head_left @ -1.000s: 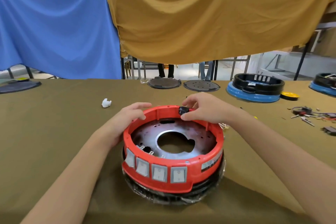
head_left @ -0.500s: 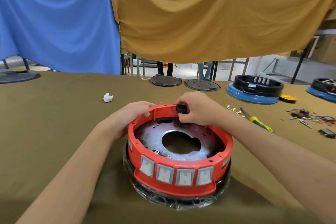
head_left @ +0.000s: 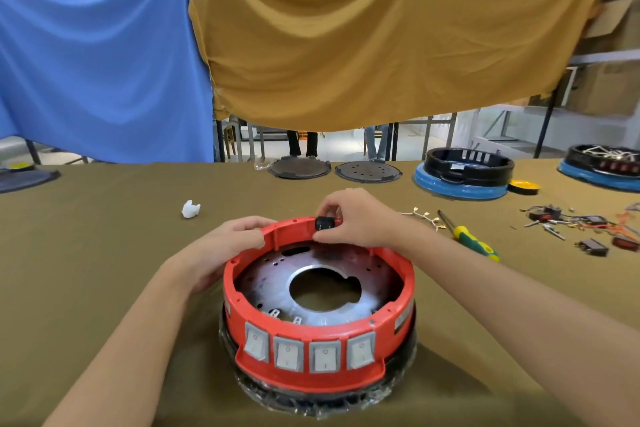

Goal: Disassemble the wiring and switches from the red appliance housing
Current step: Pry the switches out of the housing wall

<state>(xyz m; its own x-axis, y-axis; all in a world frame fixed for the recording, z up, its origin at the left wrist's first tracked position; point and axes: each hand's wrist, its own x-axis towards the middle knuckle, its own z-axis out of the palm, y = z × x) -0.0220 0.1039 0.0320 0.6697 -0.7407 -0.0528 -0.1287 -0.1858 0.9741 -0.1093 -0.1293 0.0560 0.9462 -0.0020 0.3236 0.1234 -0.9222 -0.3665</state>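
A round red appliance housing (head_left: 401, 291) stands on the table in front of me, on a black base wrapped in clear film. Several grey rocker switches (head_left: 323, 356) line its near wall, and a bare metal plate with a central hole (head_left: 311, 269) fills its inside. My left hand (head_left: 225, 246) grips the far left rim. At the far rim my right hand (head_left: 356, 218) pinches a small black part (head_left: 323, 222) that sits at the top of the wall. No wires show inside the housing.
A green-and-yellow screwdriver (head_left: 467, 237) and loose metal terminals (head_left: 420, 217) lie to the right. Farther right lies a heap of removed wires and switches (head_left: 581, 229). Blue-and-black housings (head_left: 464, 172), two dark discs (head_left: 299, 168) and a white scrap (head_left: 190, 209) sit farther back.
The housing has turned so the switch row faces me squarely. My right hand has stayed on the black part at the far rim; my left hand has kept its hold on the rim.
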